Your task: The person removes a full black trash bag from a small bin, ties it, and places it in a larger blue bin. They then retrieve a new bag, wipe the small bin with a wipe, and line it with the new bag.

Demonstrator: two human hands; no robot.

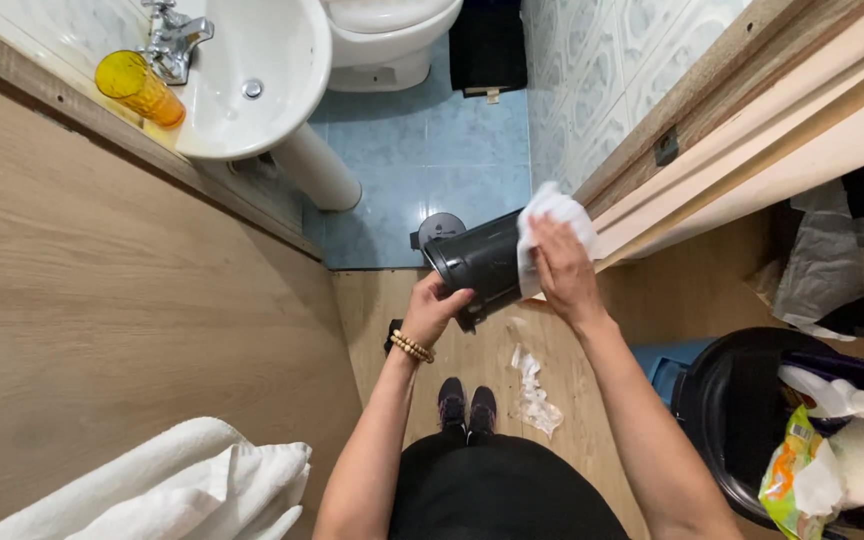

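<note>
My left hand (pixel 436 308) grips the rim of a small black bin (pixel 479 262), held tilted on its side above the floor in a bathroom doorway. My right hand (pixel 562 268) presses a white cloth or wipe (pixel 550 212) against the bin's outer wall. The bin's lid (pixel 439 227) hangs behind it. A beaded bracelet sits on my left wrist. Crumpled white paper (pixel 533 392) lies on the wooden floor just ahead of my dark shoes (pixel 467 405).
A large black bin (pixel 727 400) with a spray bottle, paper and a wrapper stands at the right. A white basin (pixel 252 80) with an orange cup (pixel 138 88), a toilet (pixel 382 40) and blue tiles lie ahead. White towels (pixel 182 485) sit lower left.
</note>
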